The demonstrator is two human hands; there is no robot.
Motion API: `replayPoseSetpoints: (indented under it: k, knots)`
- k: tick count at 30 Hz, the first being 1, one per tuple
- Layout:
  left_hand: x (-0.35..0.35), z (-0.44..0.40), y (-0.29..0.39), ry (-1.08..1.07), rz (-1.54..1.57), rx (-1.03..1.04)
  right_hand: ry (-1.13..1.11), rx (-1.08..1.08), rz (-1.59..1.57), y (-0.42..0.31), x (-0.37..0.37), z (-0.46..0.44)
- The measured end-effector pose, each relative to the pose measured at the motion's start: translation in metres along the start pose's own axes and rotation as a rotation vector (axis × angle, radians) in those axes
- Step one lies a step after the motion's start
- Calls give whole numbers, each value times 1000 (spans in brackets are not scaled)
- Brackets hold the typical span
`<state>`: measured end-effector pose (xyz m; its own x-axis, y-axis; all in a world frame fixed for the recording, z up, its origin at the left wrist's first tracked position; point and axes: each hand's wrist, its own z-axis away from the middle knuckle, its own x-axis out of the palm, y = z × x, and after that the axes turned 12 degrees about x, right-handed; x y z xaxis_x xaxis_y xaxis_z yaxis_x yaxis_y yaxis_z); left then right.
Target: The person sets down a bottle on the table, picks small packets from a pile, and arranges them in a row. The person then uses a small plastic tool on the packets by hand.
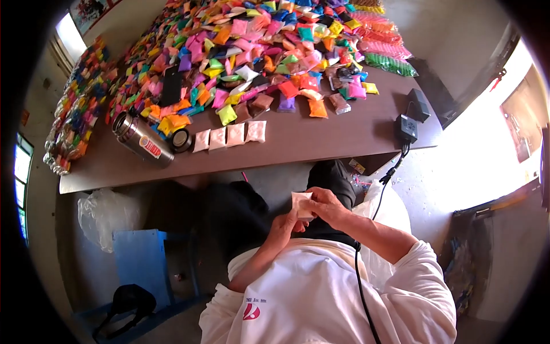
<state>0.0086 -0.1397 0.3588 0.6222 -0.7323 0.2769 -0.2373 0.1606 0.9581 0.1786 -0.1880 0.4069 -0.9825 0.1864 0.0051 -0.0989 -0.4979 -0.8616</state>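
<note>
Over my lap, a small pale pink packet (pixel 302 202) is held between my two hands. My left hand (pixel 282 227) is closed on its lower left side, while my right hand (pixel 325 204) grips it from the right. Some of the fingers are hidden behind the packet and each other. Near the table's front edge, several similar pale pink packets (pixel 235 134) lie in a row. Just left of them are a round black lid (pixel 181 140) and a steel thermos flask (pixel 140 137) with a red sticker.
Colourful packets (pixel 246 49) are heaped on the brown table (pixel 332 134), with strips of packets (pixel 389 64) at its right. A black power adapter (pixel 407 129) sits at the right edge, its cable hanging down. A blue chair (pixel 140 265) stands lower left.
</note>
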Motion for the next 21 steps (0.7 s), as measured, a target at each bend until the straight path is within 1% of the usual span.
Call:
replayPoseSetpoints:
  k: [2,4,6,7,10,12,14,16,18,21]
  knots:
    - [-1,-2,4,-25,43,3,10,-12,-41,8,0,-6]
    - [1,-3,14,-59,3,-14,28,-37,-54,9,3,-5]
    - [1,0,15,-47,-76,-16,-38,-3,-109,9,5,-5]
    - [-1,1,11,-57,-77,-10,-46,-16,-107,8,4,-7]
    - [2,4,10,-26,-89,-26,-110,62,-80,10,-2,-7]
    - [3,3,10,-29,-102,-28,-112,32,-89,13,-3,-10]
    - [2,2,5,-58,-68,-10,-56,-7,-44,10,-4,-9]
    - [0,1,7,-51,-73,0,-64,20,-35,5,-5,-8]
    - [-5,0,3,-100,-88,-27,-124,33,-47,6,-7,-8]
    - [-4,1,4,-77,-96,-29,-183,-3,-113,10,-11,-13]
